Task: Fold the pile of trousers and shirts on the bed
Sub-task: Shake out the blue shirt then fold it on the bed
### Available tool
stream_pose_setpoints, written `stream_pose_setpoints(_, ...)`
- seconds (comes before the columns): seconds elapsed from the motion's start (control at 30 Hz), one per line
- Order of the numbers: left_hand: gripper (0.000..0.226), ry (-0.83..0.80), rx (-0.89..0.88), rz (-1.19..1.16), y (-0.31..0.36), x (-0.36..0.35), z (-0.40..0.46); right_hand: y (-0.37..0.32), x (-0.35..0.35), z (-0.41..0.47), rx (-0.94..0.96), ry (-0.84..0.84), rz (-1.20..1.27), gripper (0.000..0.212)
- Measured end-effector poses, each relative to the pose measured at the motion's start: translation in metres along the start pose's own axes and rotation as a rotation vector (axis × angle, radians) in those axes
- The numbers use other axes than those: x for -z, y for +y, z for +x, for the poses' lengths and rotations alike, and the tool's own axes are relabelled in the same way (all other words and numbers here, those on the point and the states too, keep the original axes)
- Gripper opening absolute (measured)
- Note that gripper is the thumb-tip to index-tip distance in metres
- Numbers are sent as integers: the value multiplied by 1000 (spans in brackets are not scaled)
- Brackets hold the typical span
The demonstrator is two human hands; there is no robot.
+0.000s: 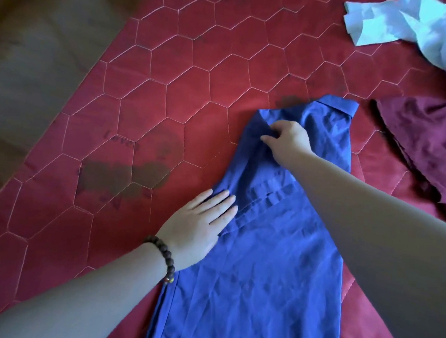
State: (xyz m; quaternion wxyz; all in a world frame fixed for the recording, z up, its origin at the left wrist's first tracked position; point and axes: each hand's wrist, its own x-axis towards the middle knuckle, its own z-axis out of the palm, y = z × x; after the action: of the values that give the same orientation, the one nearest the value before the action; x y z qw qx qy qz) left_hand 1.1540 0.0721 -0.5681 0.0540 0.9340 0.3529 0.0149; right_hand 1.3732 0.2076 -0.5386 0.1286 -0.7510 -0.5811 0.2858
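Here, on the red quilted bed (169, 88), my left hand (197, 228), beaded bracelet (161, 257) at the wrist, lies flat with straight fingers on the near left edge of a blue shirt (260, 280) spread lengthwise. My right hand (289, 141) pinches its fabric farther up. Far right lie a maroon garment (429, 143) and a white garment (431, 28).

A blue shirt (263, 253) lies lengthwise on a red quilted bedspread (170, 83), collar at the far end. The left hand (200, 229) — wooden bead bracelet (161, 257) at the wrist — presses flat on its near edge, while the right hand (289, 141) pinches a fold near the shoulder. A maroon garment (429, 143) and a white one (430, 33) lie crumpled at right.
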Motion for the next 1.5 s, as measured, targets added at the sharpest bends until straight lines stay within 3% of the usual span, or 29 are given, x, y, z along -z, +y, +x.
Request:
stream_pose_setpoints(0.1, 41, 146, 35, -182, 9, 10, 5, -5, -4, -11, 76, 176, -185, 32)
stream_pose_setpoints(0.17, 35, 292, 95, -276, 15, 16, 24, -8, -14, -32, 351, 359, -214, 30)
stream_pose_setpoints(0.2, 31, 309, 154, -296, 16, 15, 34, -8, -22, -44, 501, 364, -180, 28)
stream_pose_setpoints(0.27, 34, 196, 285, -288, 16, 10, 47, -2, -41, -62, 657, 200, -141, 30)
stream_pose_setpoints(0.37, 50, 21, 336, -154, 15, -8, 42, 13, -57, -69, 599, -70, -214, 41)
stream_pose_setpoints(0.5, 70, -60, 301, -47, 15, -16, 39, 26, -59, -47, 502, -51, -448, 59)
stream_pose_setpoints(0.7, 73, -117, 267, -77, 12, -20, 40, 39, -38, 1, 363, -38, -620, 59)
stream_pose_setpoints(0.9, 76, -117, 279, -89, 10, -24, 41, 72, -7, -11, 299, 245, -676, 63)
stream_pose_setpoints(1.03, 76, -121, 272, -62, 10, -27, 40, 113, 13, -19, 138, 97, -688, 68)
stream_pose_setpoints(1.17, 77, -108, 265, -35, 10, -27, 42, 112, 21, -5, 97, 15, -502, 67)
stream_pose_setpoints(1.27, 77, -112, 269, -26, 11, -26, 42, 103, 28, -3, 118, 198, -344, 60)
stream_pose_setpoints(1.33, 77, -116, 273, -22, 11, -26, 41, 93, 32, 4, 150, 371, -354, 58)
stream_pose_setpoints(1.37, 77, -114, 274, -21, 12, -27, 41, 90, 34, 10, 156, 372, -385, 61)
stream_pose_setpoints(1.5, 78, -100, 272, -3, 10, -30, 43, 99, 29, 29, 62, 56, -464, 65)
